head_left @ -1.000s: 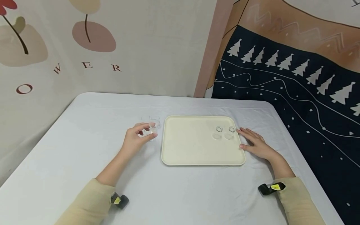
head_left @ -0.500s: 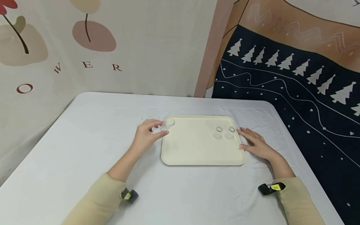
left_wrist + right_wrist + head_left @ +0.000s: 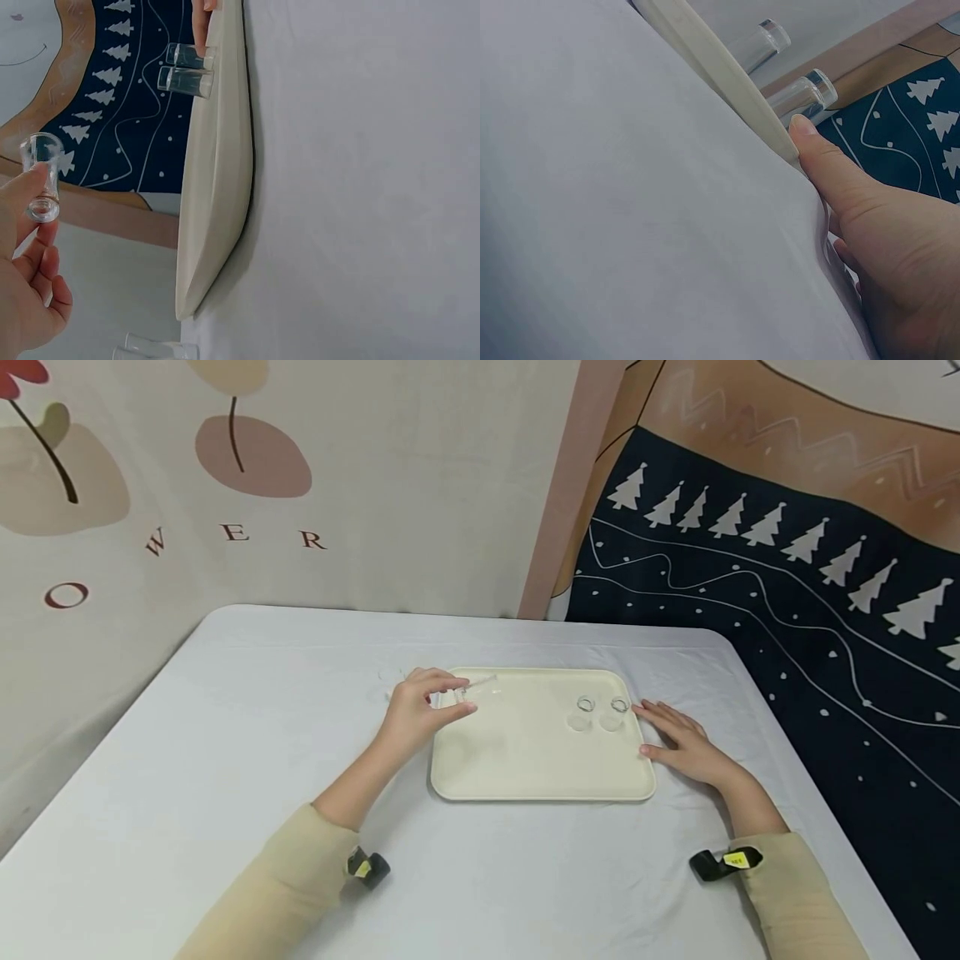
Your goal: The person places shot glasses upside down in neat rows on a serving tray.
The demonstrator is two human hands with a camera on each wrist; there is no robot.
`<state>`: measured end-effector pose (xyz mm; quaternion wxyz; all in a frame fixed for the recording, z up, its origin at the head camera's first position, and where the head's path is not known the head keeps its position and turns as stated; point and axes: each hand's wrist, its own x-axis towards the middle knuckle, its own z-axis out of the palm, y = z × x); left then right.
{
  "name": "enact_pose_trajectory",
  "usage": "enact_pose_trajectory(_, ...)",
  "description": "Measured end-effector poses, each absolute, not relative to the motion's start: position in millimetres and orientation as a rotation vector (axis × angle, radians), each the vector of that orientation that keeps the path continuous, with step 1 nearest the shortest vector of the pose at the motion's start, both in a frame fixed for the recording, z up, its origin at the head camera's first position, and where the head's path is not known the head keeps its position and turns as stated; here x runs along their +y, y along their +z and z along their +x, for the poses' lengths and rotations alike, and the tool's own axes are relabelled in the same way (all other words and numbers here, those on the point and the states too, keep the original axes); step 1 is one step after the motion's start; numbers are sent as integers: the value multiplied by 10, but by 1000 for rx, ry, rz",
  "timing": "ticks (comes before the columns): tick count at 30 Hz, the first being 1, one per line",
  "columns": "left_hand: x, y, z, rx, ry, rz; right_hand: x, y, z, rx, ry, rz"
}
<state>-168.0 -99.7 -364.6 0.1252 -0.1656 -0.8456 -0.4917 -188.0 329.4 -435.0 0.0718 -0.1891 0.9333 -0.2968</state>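
My left hand (image 3: 423, 706) pinches a small clear shot glass (image 3: 43, 176) between thumb and fingers, above the left part of the cream tray (image 3: 525, 777). The glass lies over on its side, its wide mouth pointing to the right and its thick base nearer the palm. Two more shot glasses (image 3: 581, 714) stand side by side at the tray's right end, thick bases upward. My right hand (image 3: 686, 747) rests against the tray's right edge with fingers extended; in the right wrist view its thumb (image 3: 810, 139) touches the rim.
On the table left of the tray, partly hidden behind my left hand, are further clear glasses (image 3: 161, 349). A white cloth (image 3: 525, 877) covers the table. Patterned hangings, one with white trees (image 3: 765, 527), surround its back and right side.
My left hand has carried the glass rightward from beside the tray to above its left part. The glass has tipped from nearly upright onto its side. My right hand has stayed put.
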Motion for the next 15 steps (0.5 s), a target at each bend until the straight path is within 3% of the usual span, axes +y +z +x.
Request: enact_pose_trajectory(15,-703,-3783,-1782,-2377,-1495,-588,3293,-4354,-1880,2805,-890,-560)
